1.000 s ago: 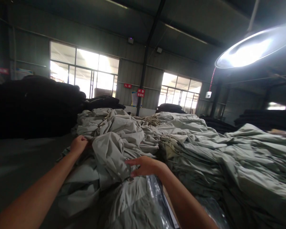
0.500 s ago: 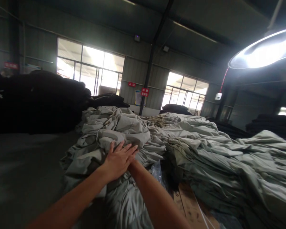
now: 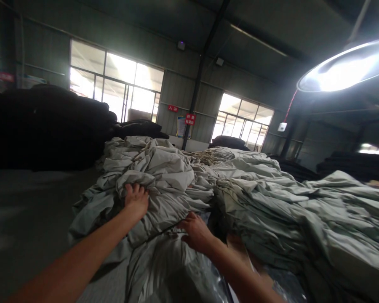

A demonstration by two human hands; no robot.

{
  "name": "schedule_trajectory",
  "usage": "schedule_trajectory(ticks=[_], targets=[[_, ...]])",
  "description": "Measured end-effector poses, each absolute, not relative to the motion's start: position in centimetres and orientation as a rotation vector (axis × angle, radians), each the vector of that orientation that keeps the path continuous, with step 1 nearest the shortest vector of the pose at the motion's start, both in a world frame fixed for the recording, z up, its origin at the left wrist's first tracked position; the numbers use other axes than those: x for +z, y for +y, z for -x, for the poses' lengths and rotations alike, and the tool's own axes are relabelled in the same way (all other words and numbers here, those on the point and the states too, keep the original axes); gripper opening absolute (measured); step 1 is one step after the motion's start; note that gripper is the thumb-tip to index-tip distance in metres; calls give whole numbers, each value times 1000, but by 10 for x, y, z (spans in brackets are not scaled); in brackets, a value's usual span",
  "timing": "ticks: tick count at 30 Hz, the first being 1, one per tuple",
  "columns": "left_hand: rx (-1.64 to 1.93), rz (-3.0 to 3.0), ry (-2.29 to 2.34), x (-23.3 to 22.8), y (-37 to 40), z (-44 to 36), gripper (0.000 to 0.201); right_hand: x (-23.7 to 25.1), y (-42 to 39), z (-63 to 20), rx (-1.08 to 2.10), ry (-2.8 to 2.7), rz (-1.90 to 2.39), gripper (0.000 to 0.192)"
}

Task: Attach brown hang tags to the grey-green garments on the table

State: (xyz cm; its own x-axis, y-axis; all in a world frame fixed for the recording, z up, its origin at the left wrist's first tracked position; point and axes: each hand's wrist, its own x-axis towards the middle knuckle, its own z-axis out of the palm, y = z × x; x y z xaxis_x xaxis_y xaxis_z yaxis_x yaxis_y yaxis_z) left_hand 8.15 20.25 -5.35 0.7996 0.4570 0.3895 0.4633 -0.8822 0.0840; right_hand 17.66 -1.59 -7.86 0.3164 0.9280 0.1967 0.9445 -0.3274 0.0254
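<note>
A large heap of crumpled light-grey fabric (image 3: 169, 168) lies in front of me. On its near left side, my left hand (image 3: 137, 201) is closed on a fold of the fabric, its fingers bent into the cloth and the tips hidden. My right hand (image 3: 196, 232) is lower and to the right, at the heap's near edge. Its fingers are apart and curve toward a lower bundle of grey fabric (image 3: 164, 261); whether they touch it I cannot tell. Clear plastic film (image 3: 216, 273) shows beside that bundle, under my right forearm.
More grey fabric (image 3: 287, 206) is piled to the right. A dark pile (image 3: 50, 126) stands at the left beside the floor (image 3: 25, 210). Partly hidden cardboard (image 3: 236, 244) lies between the fabric piles. A bright lamp (image 3: 350, 69) hangs at upper right, with a small white switch (image 3: 282, 126) on a red cord.
My hands have come apart from lying together on the heap. The left has moved left and bent its fingers into the cloth; the right has moved right and lower. The view has shifted slightly.
</note>
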Motion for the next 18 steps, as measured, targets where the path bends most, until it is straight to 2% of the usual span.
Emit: schedule_trajectory(ticks=[1,4,8,11,18], targets=[[-660,2955,-757,-48,188,-86,27,-84,-15,-175,-278,-1744,2504,33],[-739,2985,-734,-46,147,-99,34,-99,-8,-174,-317,-1707,2570,31],[-669,3164,-448,-75,116,-104,30,-116,2,-179,-372,-1646,2607,20],[-560,3258,-123,-98,121,-97,23,-124,2,-187,-418,-1573,2567,22],[-507,3159,-265,-101,152,-101,67,-122,-5,-194,-422,-1345,2431,18]])
